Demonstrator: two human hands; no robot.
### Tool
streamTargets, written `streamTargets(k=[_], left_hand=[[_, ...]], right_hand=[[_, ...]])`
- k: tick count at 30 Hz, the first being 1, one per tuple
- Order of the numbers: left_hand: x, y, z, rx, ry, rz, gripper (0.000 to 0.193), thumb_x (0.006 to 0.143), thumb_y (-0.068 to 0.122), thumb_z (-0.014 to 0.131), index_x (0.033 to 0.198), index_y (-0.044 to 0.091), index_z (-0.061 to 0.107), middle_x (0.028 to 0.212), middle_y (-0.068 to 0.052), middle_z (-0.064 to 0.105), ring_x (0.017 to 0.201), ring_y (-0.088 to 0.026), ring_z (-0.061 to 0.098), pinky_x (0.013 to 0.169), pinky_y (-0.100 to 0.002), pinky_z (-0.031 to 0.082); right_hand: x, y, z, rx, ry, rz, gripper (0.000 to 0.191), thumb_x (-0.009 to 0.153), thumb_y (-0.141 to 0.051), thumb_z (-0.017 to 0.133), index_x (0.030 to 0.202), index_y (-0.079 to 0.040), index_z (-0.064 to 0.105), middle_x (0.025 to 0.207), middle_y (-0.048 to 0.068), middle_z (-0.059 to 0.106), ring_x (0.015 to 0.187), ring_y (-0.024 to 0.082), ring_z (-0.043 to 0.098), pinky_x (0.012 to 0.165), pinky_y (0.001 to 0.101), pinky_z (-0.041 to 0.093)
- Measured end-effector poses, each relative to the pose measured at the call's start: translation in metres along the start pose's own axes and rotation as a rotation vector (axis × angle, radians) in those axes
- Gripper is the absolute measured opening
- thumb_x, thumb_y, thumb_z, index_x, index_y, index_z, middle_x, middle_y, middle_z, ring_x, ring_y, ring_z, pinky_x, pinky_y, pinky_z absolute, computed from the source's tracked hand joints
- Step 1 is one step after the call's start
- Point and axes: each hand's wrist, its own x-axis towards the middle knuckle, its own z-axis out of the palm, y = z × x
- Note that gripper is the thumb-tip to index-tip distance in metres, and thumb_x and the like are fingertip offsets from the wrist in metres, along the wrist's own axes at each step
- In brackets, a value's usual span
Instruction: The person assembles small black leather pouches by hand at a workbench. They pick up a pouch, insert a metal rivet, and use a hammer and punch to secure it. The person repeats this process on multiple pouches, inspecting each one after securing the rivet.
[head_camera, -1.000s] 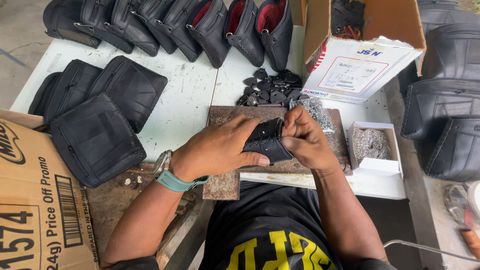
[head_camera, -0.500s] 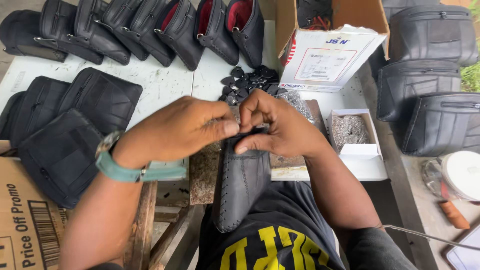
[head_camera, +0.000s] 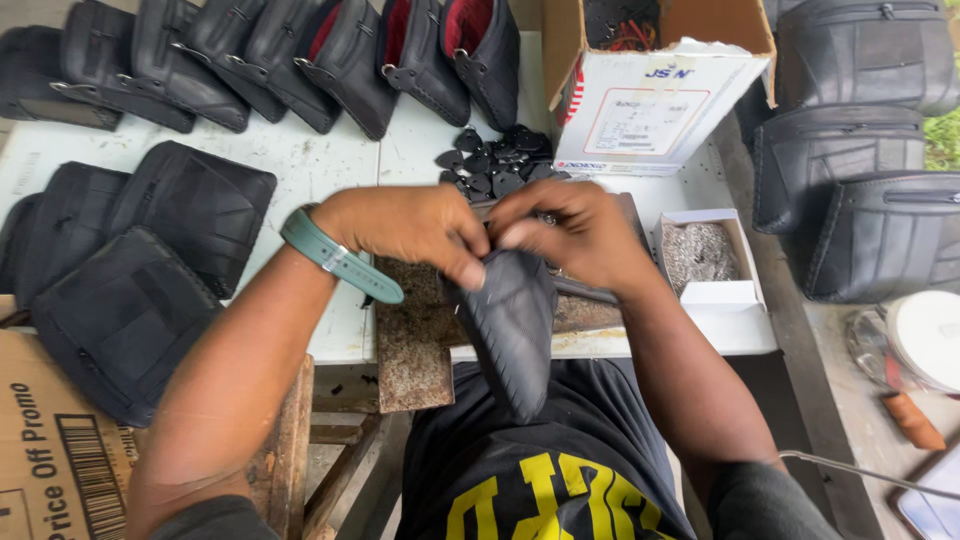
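Left hand (head_camera: 410, 230), right hand (head_camera: 575, 235) pinch one black pouch (head_camera: 512, 325); three stacked left.

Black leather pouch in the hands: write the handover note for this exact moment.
Left hand: pinching the top edge of the black stitched leather pouch.
Right hand: gripping the same top edge from the other side.
Pouch hangs over the rusty metal plate at the table's front edge.
Small black leather tabs lie piled behind the hands; the open white box of small metal fittings sits to the right.
Done: finished-looking pouches stacked left.
Left: cannot tell from this view.
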Motion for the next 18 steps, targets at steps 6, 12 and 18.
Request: streamTargets(k=[6, 12, 18], left_hand=[[-0.013, -0.016, 0.023, 0.158, 0.134, 0.05, 0.031, 0.082, 0.024, 0.08, 0.098, -0.002, 0.077, 0.084, -0.007, 0.079, 0.075, -0.01, 0.072, 0.069, -0.026, 0.055], [-0.045, -0.057, 0.03, -0.476, 0.691, 0.235, 0.015, 0.1, 0.016, 0.072, 0.104, 0.002, 0.069, 0.085, 0.0, 0.067, 0.07, -0.005, 0.055, 0.061, -0.021, 0.043], [-0.002, -0.117, 0.082, -0.834, 1.07, 0.521, 0.011, 0.105, 0.014, 0.064, 0.113, 0.007, 0.062, 0.102, -0.001, 0.069, 0.091, -0.008, 0.064, 0.079, -0.027, 0.056]], right_hand=[[-0.026, 0.043, -0.023, -0.659, 0.191, 0.431, 0.028, 0.091, -0.02, 0.079, 0.116, -0.009, 0.073, 0.11, 0.014, 0.07, 0.081, 0.031, 0.069, 0.075, 0.0427, 0.053], [-0.061, 0.083, 0.001, -0.906, -0.026, 0.438, 0.043, 0.081, -0.017, 0.079, 0.122, -0.016, 0.069, 0.112, 0.013, 0.067, 0.095, 0.036, 0.068, 0.08, 0.048, 0.055], [-0.074, 0.09, 0.004, -0.483, 0.294, 0.502, 0.022, 0.089, -0.004, 0.072, 0.11, -0.005, 0.064, 0.096, 0.01, 0.074, 0.086, 0.023, 0.072, 0.072, 0.0373, 0.057]])
